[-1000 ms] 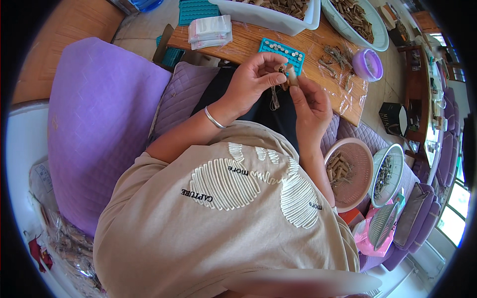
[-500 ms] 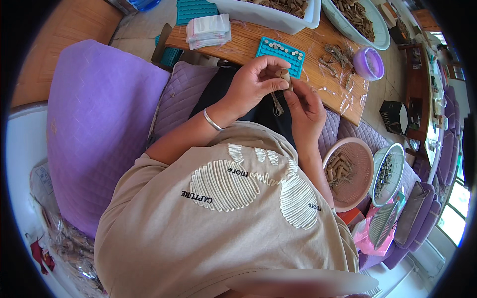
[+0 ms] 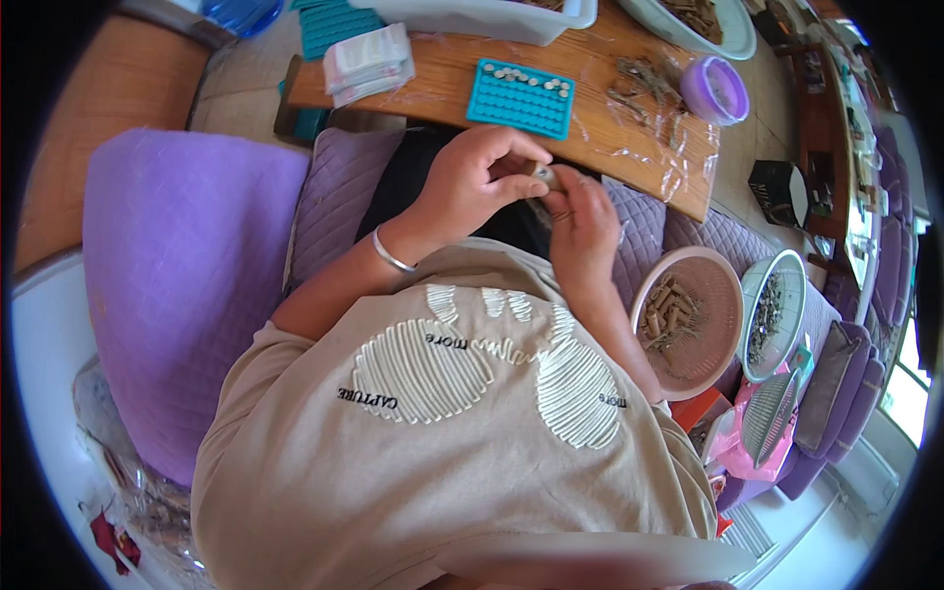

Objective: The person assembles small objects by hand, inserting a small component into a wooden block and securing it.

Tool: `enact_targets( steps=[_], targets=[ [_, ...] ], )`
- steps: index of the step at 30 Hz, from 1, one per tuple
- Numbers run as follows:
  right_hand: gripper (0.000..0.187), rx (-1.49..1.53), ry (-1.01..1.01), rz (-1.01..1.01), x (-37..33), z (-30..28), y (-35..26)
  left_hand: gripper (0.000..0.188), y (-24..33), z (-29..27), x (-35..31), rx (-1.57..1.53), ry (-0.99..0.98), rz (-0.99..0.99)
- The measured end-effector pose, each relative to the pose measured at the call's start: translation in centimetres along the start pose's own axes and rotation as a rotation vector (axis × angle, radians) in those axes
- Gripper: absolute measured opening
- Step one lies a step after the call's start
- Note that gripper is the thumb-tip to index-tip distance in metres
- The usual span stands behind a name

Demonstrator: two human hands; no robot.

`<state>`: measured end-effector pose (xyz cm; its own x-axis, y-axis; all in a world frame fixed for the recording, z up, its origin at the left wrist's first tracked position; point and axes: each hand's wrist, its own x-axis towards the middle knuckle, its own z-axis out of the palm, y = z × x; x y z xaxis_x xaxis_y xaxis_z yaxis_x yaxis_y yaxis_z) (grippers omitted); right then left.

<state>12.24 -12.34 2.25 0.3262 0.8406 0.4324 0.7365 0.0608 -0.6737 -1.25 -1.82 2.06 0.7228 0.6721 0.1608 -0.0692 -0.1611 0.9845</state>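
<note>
My left hand (image 3: 482, 175) pinches a short brown roll (image 3: 543, 177) of dried plant material between thumb and fingers, one round pale end facing up. My right hand (image 3: 584, 218) is closed on the roll's other side, its fingertips touching it. Fingers hide most of the roll. Just beyond my hands, on the wooden table (image 3: 629, 162), lies a teal tray (image 3: 521, 113) with rows of round pockets. Several similar pale round ends show in its far rows.
At the table's left are stacked clear plastic packets (image 3: 369, 64). Tangled dry stems (image 3: 644, 84) and a purple bowl (image 3: 715, 90) are on its right. Beside me stand a pink basket (image 3: 723, 344) with brown rolls and a pale green basket (image 3: 790, 285) with dark scraps.
The roll has tipped so its end faces up, and the dangling stems no longer show clearly. Both hands stay together around it. The whole view has shifted slightly.
</note>
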Motion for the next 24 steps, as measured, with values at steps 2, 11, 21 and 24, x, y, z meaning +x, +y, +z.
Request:
enact_targets(
  steps=[2,11,21,24],
  targets=[
    [0.023,-0.009,-0.020,0.011,-0.4,0.1,0.7,0.025,-1.1,0.5,0.1,-0.015,0.024,-0.077],
    [0.024,-0.297,0.152,0.195,9.0,-11.1,9.8,0.028,-3.5,1.6,1.4,-0.867,0.008,-0.478],
    [0.018,-0.821,-0.378,0.432,21.1,-13.5,23.1,0.022,-4.4,0.4,2.1,-1.059,0.042,-0.513],
    [0.018,-0.842,-0.472,0.478,21.9,-13.0,25.3,0.022,-4.6,0.0,2.3,-1.082,0.018,-0.524]
  ],
)
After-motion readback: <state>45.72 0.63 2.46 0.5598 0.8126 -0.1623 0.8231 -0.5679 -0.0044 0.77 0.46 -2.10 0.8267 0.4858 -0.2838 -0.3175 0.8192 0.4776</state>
